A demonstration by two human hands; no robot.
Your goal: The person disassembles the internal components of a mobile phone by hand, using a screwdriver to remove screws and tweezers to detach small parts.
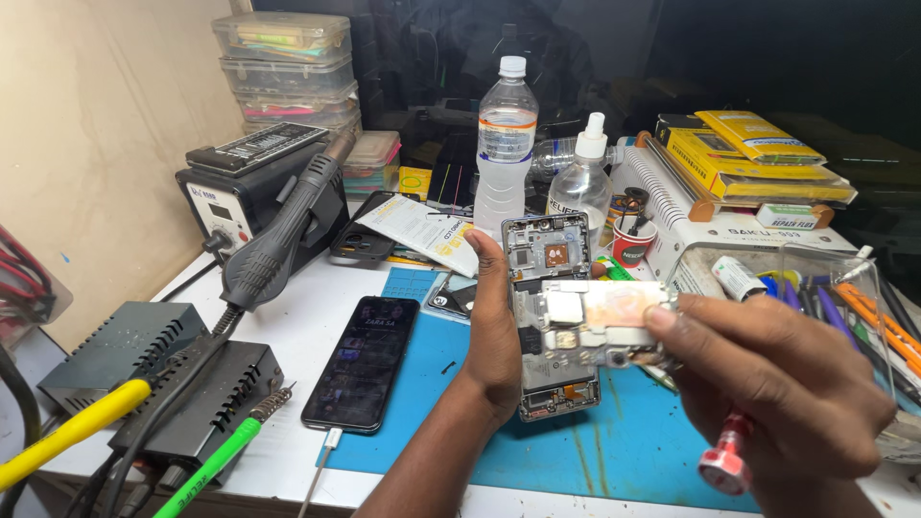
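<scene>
Centre of frame: left hand (pixel 494 331) grips an opened phone (pixel 549 288) upright by its left edge, fingers closed around the frame, the inner side with copper patch and boards facing the camera. Right hand (pixel 782 393), lower right, pinches a silvery plate (pixel 600 321) between thumb and fingertips — the plate lies crosswise over the phone's middle, touching it. The same hand also holds a red-capped screwdriver (pixel 726 459) tucked under the palm, cap pointing down. Both hover above a blue mat (pixel 614 446) on the white bench. Left of the mat, lower centre-left, a second phone (pixel 363 362) lies flat, screen lit, cable at its bottom end. Left edge: hot-air station (pixel 235 197) with its handle (pixel 288 216) resting in the cradle; below it two dark boxes (pixel 158 369), a yellow iron (pixel 67 432) and a green iron (pixel 216 460). Upper centre, behind the hands: tall water bottle (pixel 506 144) and a smaller spray bottle (pixel 582 182) just beside it. Upper right — yellow packets (pixel 748 153) stacked on a white box; a clear tub (pixel 825 278) of tools below them. Upper left: stacked clear cases (pixel 288 67).
</scene>
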